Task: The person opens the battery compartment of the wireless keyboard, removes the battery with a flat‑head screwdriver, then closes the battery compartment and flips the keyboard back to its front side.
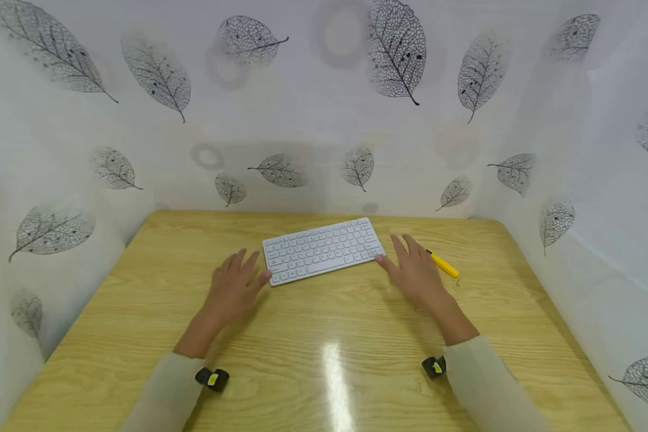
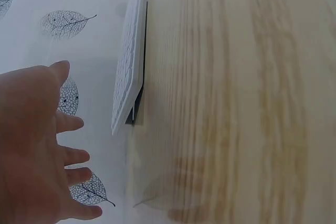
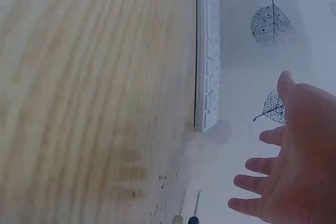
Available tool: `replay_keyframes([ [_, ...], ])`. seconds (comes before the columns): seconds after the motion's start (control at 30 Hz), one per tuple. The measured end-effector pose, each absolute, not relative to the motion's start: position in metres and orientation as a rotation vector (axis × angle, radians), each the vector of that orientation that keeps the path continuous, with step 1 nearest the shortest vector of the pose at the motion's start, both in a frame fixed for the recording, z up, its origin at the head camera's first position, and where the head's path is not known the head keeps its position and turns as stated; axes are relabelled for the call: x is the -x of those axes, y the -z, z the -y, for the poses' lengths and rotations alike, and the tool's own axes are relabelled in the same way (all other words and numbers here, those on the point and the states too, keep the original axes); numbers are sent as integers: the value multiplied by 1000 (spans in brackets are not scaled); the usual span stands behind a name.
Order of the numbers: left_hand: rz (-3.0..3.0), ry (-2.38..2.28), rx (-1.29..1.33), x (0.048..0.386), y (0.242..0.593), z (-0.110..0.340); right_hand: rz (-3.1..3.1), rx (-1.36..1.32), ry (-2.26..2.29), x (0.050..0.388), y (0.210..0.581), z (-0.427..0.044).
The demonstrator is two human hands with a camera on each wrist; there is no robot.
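Observation:
A white keyboard (image 1: 324,249) lies on the table, slightly askew, its right end farther back than its left. At its left end is my left hand (image 1: 233,292), fingers spread and thumb beside the near corner. My right hand (image 1: 418,275) is at the other end, fingers extended, with the thumb by the near right corner. Both wrist views show the hands holding nothing, and the keyboard (image 2: 128,61) has a dark gap under its edge. Right of my right hand lies a yellow-handled screwdriver (image 1: 444,264), whose thin metal shaft (image 3: 197,201) shows in the right wrist view.
The wood-grain table (image 1: 302,336) has rounded far corners. A pale leaf-patterned curtain (image 1: 313,114) surrounds its back and sides. Small dark specks (image 3: 161,186) lie on the tabletop near the screwdriver. Black wrist devices (image 1: 212,379) are on both arms.

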State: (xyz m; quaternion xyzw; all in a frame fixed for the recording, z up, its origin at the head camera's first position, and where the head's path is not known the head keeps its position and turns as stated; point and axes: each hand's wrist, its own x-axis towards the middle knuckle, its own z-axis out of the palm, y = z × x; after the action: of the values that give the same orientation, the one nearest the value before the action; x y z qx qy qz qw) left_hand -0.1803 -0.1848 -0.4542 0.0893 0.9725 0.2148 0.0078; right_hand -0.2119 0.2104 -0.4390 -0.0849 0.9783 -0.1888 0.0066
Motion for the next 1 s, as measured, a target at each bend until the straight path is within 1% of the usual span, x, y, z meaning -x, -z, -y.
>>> replay_keyframes([
  [0.17, -3014, -819, -256, 187, 452, 184, -2924, 302, 868, 230, 440, -210],
  [0.37, -2833, -1261, -167, 198, 454, 187, -2744, 286, 1187, 256, 455, -217],
  [0.5, -2720, -1434, -95, 207, 457, 188, -2668, 237, 1302, 269, 461, -221],
  [0.7, -2692, -1484, -68, 219, 466, 192, -2536, 222, 1479, 285, 466, -220],
  [1.0, -2617, -1541, -73, 229, 475, 190, -2542, 226, 1516, 305, 469, -220],
])
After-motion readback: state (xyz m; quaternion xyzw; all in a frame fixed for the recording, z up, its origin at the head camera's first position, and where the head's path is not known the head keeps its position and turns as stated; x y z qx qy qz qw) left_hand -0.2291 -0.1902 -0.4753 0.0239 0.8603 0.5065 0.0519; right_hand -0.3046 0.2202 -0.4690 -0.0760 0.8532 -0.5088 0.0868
